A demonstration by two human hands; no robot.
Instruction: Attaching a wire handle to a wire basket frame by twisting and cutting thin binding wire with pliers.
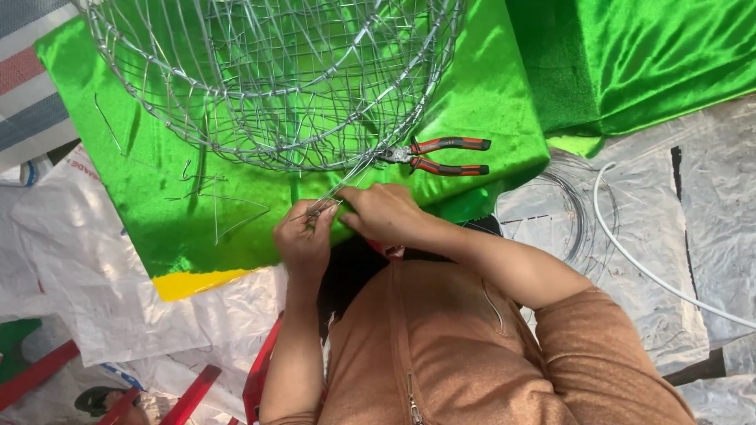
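Bent wire offcuts (pixel 228 206) loose on green satin cloth (pixel 157 181), left of hands. Wire-mesh basket frame (pixel 276 79) resting on cloth, upper centre. Left hand (pixel 303 240) pinching thin wire strands (pixel 340 187) between fingertips, just below frame rim. Right hand (pixel 386 212) touching left, fingers pressed together on same strands. Red-handled pliers (pixel 437 156) lying on cloth beside frame, just above right hand. Wire coil (pixel 579 212) and white cable (pixel 630 252) on plastic sheet, far right.
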